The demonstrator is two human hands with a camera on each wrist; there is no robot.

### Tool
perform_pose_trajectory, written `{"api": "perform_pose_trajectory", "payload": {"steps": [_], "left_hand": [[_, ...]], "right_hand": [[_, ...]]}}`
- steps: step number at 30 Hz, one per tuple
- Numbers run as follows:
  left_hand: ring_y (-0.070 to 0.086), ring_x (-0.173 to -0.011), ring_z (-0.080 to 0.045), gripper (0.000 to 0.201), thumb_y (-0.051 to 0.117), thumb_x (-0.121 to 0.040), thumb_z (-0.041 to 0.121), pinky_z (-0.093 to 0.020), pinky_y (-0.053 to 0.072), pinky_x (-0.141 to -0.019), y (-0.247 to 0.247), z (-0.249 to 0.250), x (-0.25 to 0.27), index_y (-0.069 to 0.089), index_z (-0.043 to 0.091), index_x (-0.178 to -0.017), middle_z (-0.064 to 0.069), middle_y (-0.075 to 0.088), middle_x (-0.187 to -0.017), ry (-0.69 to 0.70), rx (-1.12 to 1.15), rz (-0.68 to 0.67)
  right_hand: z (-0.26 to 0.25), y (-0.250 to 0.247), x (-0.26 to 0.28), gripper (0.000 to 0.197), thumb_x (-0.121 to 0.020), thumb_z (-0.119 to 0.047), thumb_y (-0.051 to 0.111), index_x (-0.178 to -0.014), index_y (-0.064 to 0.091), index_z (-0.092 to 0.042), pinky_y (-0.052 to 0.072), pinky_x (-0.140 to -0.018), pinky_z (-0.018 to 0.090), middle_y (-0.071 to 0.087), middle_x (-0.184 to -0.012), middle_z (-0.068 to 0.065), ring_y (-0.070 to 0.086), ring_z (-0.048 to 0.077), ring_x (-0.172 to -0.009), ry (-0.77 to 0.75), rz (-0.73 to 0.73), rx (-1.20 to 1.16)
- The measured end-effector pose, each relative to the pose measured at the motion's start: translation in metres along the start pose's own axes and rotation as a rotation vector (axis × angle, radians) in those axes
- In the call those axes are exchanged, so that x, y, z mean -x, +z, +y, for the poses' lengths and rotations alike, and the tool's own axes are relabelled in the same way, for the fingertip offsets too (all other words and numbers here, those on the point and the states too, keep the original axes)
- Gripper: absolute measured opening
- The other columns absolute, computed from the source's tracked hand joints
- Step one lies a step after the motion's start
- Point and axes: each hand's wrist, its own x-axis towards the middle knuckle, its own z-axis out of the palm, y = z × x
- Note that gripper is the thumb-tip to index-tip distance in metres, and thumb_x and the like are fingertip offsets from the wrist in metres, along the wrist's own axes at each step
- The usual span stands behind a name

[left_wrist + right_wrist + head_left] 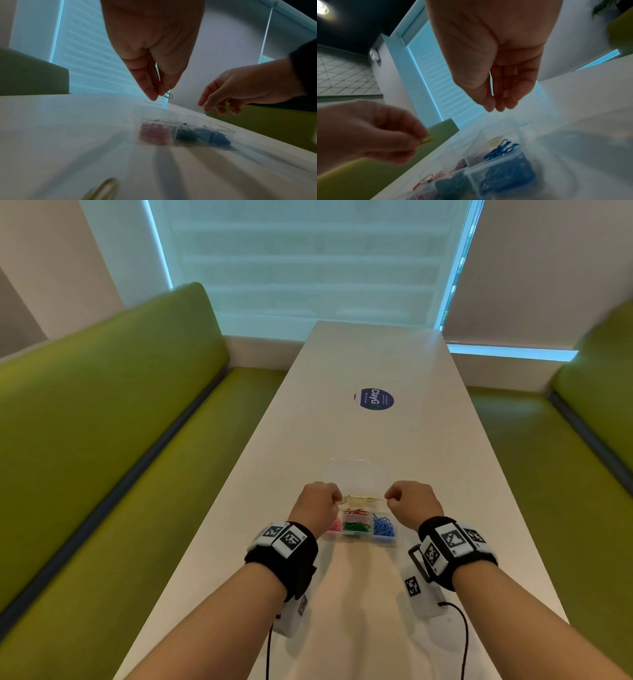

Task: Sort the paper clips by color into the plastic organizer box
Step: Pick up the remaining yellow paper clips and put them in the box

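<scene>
A clear plastic organizer box (394,539) lies on the white table (359,594) between my hands. Its compartments hold pink clips (334,525), red clips (356,511), green clips (356,528), blue clips (383,526) and, at the far side, yellow clips (363,498). My left hand (339,500) pinches one yellow paper clip (169,95) between thumb and fingertips, above the box's far left corner. In the right wrist view that yellow clip (428,138) is also visible. My right hand (388,498) hovers over the box's far right corner, fingers loosely curled and holding nothing.
The box's clear lid (358,474) lies open behind it. A loose yellow clip (104,189) lies on the table near my left wrist. A round blue sticker (374,398) is farther along the table. Green benches (120,440) flank both sides.
</scene>
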Motion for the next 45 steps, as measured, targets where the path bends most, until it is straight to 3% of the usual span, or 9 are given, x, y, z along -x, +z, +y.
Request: {"api": "perform_pose_trajectory", "payload": {"steps": [6,11,16,23,33,40,45], "left_hand": [[0.056,-0.112,-0.025,0.035,0.043,-0.092,-0.004,-0.025,0.042,-0.095,0.016,0.024,-0.032,0.066,0.008,-0.115,-0.013,0.061,-0.120,0.006,-0.054,-0.058],[0.049,-0.120,-0.024,0.033,0.047,-0.093,0.004,-0.034,0.046,-0.096,0.026,0.029,-0.037,0.063,0.012,-0.120,-0.009,0.057,-0.125,0.008,-0.235,-0.131],[0.048,-0.119,-0.026,0.039,0.040,-0.095,0.002,-0.033,0.040,-0.100,0.027,0.032,-0.033,0.060,0.017,-0.125,-0.010,0.057,-0.126,0.011,-0.356,-0.078],[0.048,-0.119,-0.024,0.035,0.044,-0.093,0.007,-0.033,0.034,-0.100,0.023,0.027,-0.025,0.063,0.020,-0.119,-0.005,0.063,-0.121,0.016,-0.360,-0.037],[0.049,-0.117,-0.023,0.033,0.048,-0.092,0.012,-0.032,0.033,-0.099,0.006,0.006,0.014,0.062,0.020,-0.120,-0.002,0.065,-0.119,-0.013,-0.252,0.022],[0.052,-0.115,-0.021,0.035,0.044,-0.093,0.011,-0.030,0.034,-0.097,-0.007,-0.036,0.045,0.062,0.023,-0.119,0.001,0.066,-0.117,-0.086,-0.276,0.060],[0.052,-0.115,-0.020,0.033,0.044,-0.093,0.013,-0.031,0.035,-0.097,-0.016,-0.058,0.058,0.061,0.024,-0.119,0.002,0.066,-0.117,-0.127,-0.307,0.048]], "right_hand": [[0.027,-0.013,0.012,0.023,-0.089,-0.015,0.050,-0.102,0.069,-0.018,0.048,-0.089,0.030,0.067,-0.110,-0.001,0.059,0.018,-0.103,0.018,0.020,0.000],[0.042,-0.017,0.019,0.022,-0.089,-0.016,0.051,-0.100,0.069,-0.020,0.047,-0.089,0.029,0.067,-0.108,-0.003,0.059,0.016,-0.102,0.039,0.013,-0.001],[0.046,-0.019,0.023,0.021,-0.089,-0.016,0.052,-0.099,0.069,-0.020,0.048,-0.088,0.028,0.067,-0.108,-0.003,0.059,0.015,-0.101,0.033,0.002,0.009],[0.038,-0.019,0.025,0.021,-0.088,-0.016,0.052,-0.098,0.070,-0.020,0.048,-0.089,0.028,0.068,-0.108,-0.003,0.060,0.015,-0.101,0.012,-0.002,0.012],[-0.003,0.000,0.044,0.021,-0.087,-0.012,0.053,-0.098,0.071,-0.018,0.051,-0.087,0.030,0.069,-0.106,-0.001,0.061,0.017,-0.099,-0.074,-0.052,-0.007],[-0.046,0.037,0.066,0.022,-0.086,-0.013,0.057,-0.103,0.070,-0.017,0.046,-0.081,0.024,0.067,-0.106,-0.001,0.060,0.017,-0.101,-0.239,-0.178,0.061],[-0.067,0.064,0.076,0.027,-0.089,-0.018,0.056,-0.115,0.064,-0.023,0.046,-0.095,0.029,0.063,-0.119,-0.001,0.057,0.016,-0.110,-0.269,-0.323,0.139]]}}
